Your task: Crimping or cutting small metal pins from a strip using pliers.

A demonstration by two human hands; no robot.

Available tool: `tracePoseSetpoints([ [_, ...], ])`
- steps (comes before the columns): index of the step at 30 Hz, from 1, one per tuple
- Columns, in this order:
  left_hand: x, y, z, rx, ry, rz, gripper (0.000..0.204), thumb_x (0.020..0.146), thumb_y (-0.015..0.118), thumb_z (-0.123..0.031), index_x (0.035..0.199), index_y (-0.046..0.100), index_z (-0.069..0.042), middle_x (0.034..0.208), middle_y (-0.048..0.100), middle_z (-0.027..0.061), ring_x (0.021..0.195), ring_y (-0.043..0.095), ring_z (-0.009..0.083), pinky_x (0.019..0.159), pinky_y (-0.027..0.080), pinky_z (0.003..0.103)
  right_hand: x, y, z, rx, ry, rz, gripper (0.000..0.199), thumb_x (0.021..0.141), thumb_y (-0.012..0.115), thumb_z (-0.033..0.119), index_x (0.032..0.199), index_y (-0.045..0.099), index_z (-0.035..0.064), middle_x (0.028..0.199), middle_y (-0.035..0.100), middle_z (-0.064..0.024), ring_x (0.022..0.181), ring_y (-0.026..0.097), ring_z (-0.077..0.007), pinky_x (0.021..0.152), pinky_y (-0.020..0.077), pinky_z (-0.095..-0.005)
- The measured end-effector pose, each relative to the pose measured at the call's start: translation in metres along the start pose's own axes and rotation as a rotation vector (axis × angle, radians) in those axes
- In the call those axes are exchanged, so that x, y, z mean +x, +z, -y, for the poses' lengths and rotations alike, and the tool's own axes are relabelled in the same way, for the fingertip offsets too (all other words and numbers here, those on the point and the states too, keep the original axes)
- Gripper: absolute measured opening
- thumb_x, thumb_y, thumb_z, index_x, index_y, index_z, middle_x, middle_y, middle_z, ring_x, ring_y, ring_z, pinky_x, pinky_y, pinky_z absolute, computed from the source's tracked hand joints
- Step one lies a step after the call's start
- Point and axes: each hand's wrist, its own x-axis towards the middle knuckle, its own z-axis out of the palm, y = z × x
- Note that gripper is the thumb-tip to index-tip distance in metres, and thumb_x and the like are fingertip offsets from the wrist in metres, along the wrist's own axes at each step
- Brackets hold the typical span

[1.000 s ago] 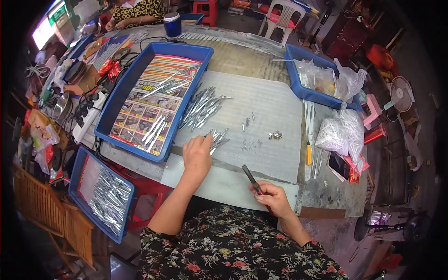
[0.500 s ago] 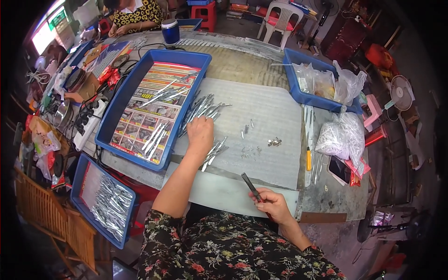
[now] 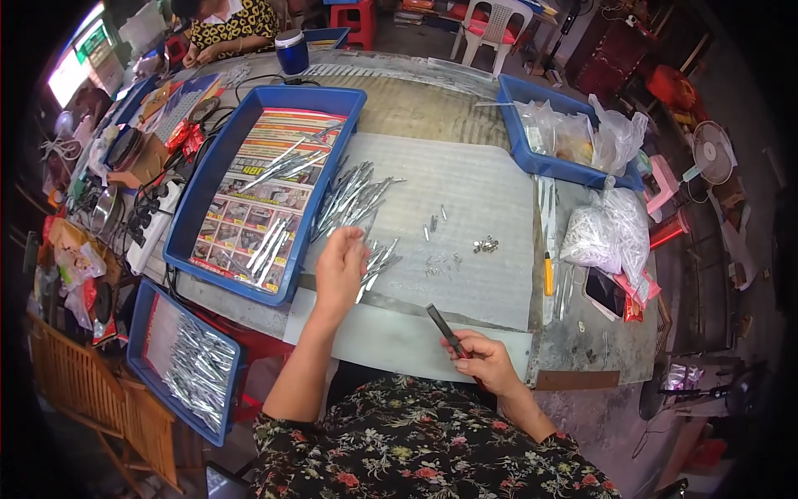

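Handling the thin metal strips (image 3: 356, 200) near the surface's (image 3: 573, 353) left edge is probably best done lightly, 1 at a time. The left hand (image 3: 337, 270) is poised right beside them; whether its grip has anything can't be told. A dark tool (image 3: 445, 327) is grasped by the right hand (image 3: 489, 359) near the front edge. The strips are walled in leftward by a blue tray (image 3: 223, 280); loose small parts (image 3: 486, 244) could get scattered.

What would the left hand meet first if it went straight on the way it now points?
The left hand would probably meet the larger pile of thin silver pieces just ahead of it, though its height is unclear, so it might pass over.
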Motion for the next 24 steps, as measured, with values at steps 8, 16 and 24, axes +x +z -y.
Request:
tracePoseSetpoints([
  [8, -0.07, 0.008, 0.005, -0.173, -0.044, 0.079, 0.017, 0.082, 0.048, -0.009, 0.097, 0.052, -0.001, 0.068, 0.049, -0.0004, 0.052, 0.038, 0.0033, 0.047, 0.033, 0.017, 0.002, 0.005, 0.005, -0.1, -0.028, 0.006, 0.014, 0.068, 0.06, 0.004, 0.08, 0.055, -0.0032, 0.104, 0.045, -0.011, 0.082, 0.046, -0.0101, 0.071, 0.0368, -0.0214],
  [16, -0.093, 0.01, -0.006, -0.461, -0.22, 0.241, 0.021, 0.084, 0.046, -0.009, 0.103, 0.051, -0.001, 0.068, 0.049, -0.0001, 0.052, 0.038, 0.0028, 0.045, 0.031, 0.016, 0.004, 0.011, 0.014, -0.252, -0.037, 0.042, 0.018, 0.069, 0.06, 0.008, 0.081, 0.054, -0.0033, 0.104, 0.046, -0.0135, 0.091, 0.046, -0.0157, 0.078, 0.036, -0.0249],
  [24, -0.097, 0.011, -0.01, -0.371, -0.211, 0.269, 0.021, 0.084, 0.045, -0.009, 0.102, 0.052, -0.001, 0.066, 0.048, -0.0025, 0.052, 0.036, 0.0012, 0.046, 0.03, 0.015, 0.002, 0.012, 0.014, -0.329, -0.069, 0.04, 0.017, 0.069, 0.06, 0.008, 0.079, 0.053, -0.0033, 0.103, 0.046, -0.0138, 0.09, 0.046, -0.0169, 0.077, 0.0366, -0.0256],
])
